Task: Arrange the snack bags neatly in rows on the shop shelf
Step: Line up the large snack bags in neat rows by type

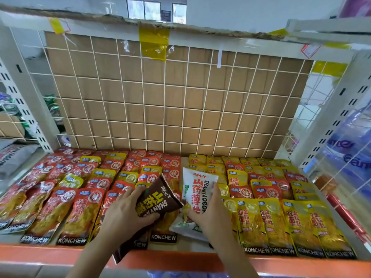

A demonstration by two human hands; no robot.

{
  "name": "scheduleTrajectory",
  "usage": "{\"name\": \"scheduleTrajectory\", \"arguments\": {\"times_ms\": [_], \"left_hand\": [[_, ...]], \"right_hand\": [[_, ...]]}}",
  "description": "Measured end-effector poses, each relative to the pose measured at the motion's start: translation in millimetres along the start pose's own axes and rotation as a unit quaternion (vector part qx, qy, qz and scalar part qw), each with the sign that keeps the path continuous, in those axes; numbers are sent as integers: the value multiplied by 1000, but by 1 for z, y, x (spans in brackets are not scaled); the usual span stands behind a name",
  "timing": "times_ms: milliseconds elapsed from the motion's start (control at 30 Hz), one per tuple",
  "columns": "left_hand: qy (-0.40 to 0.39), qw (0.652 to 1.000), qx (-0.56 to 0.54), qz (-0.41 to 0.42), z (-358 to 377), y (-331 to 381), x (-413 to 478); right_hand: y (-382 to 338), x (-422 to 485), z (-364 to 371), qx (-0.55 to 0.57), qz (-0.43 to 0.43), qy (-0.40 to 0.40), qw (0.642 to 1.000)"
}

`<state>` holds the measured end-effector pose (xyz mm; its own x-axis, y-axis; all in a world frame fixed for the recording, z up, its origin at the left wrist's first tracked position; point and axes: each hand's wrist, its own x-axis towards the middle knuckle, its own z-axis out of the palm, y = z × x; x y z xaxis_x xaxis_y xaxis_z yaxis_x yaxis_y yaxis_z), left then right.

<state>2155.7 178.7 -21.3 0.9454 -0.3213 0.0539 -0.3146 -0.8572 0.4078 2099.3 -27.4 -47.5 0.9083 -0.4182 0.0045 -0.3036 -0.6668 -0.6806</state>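
Gripping a brown bag (158, 199) in the left hand (122, 213) and a white bag (197, 189) in the right hand (208, 215), both bags' long axes pointing toward the shelf (60, 255) back.

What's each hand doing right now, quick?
Left hand: grips the brown snack bag.
Right hand: grips the white snack bag.

The left hand (122, 209) grips a tilted brown bag (158, 199) over the middle of the shelf (50, 255). Just right of the brown bag, the right hand (210, 213) holds a white bag (198, 187). Left of it lie mostly red bags (80, 213), farther right yellow bags (281, 221), and behind it stands a wire grid (170, 97)
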Motion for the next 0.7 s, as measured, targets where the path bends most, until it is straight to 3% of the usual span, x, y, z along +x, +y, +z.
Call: {"name": "scheduleTrajectory", "arguments": {"times_ms": [333, 467, 700], "left_hand": [[67, 993, -100, -23, 3, -7, -9], [104, 978, -174, -44, 1, -9, -15], [133, 965, -216, -73, -1, -18, -24]], "right_hand": [[10, -6, 8, 171, -11, 3, 985], [15, -7, 4, 161, 0, 2, 987], [14, -14, 11, 88, -23, 98, 991]]}}
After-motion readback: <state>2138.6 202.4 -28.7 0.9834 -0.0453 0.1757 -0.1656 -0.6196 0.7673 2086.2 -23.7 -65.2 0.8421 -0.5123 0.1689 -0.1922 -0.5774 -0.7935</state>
